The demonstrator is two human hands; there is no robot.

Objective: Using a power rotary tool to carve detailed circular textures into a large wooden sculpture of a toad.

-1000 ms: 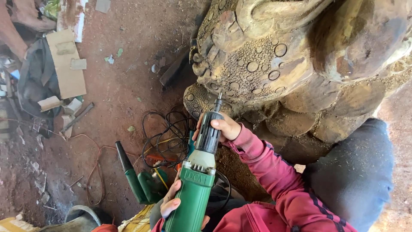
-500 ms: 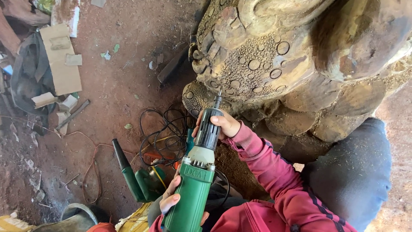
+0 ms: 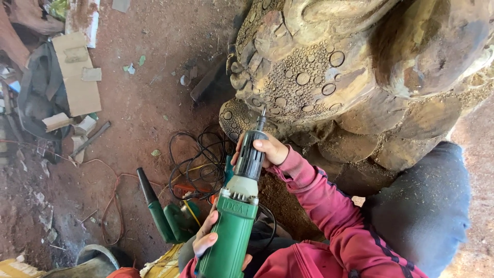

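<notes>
Green grinder [image 3: 237, 206]: one, two hands [image 3: 265, 149] gripping; wood carving [image 3: 350, 77]: one.

A carved wooden sculpture [image 3: 360, 77] fills the upper right of the frame. Below it at centre, a power tool [image 3: 237, 211] points up at its lower edge, the right hand [image 3: 267, 150] around the front, the left hand [image 3: 208, 239] at the rear. Tangled cables [image 3: 198, 159] lie left of the tool, a blower [image 3: 162, 213] at lower left, cardboard scraps [image 3: 77, 77] at upper left
</notes>
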